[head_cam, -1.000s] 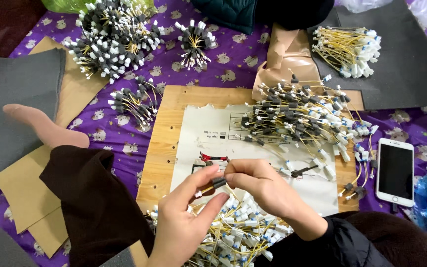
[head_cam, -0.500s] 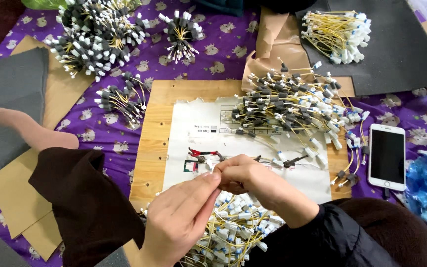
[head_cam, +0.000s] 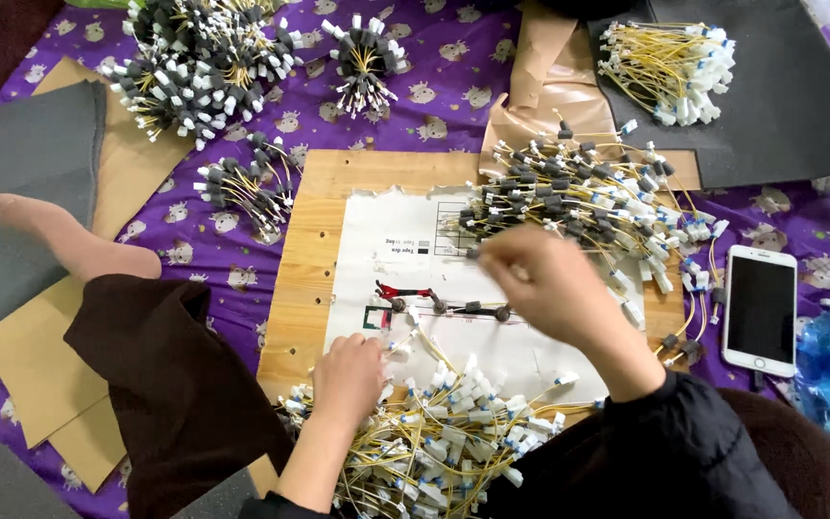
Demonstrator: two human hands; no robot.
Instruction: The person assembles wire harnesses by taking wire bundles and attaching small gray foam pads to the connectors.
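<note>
1. Two hands work over a wooden board that lies on a purple cloth.
2. The left hand rests on a pile of yellow wires with white ends, close to the person. Its fingers curl down into the pile. I cannot tell if it has pinched one wire yet.
3. The right hand hangs over the white paper sheet, at the edge of the heap of wires with grey caps. It is blurry. The fingers look bunched together, but I cannot tell if they hold anything.
4. A few grey caps on a wire lie in a row on the paper, between the two hands, beside red and green marks.
5. To do this well, I think each hand should take just one piece. The wires are tangled, so a slow, gentle pull is best.
6. Keep the two piles apart so they do not mix.
7. Farther out are round bunches of grey-capped wires at the top left, a bundle with white ends at the top right, and a white phone on the right.
</note>
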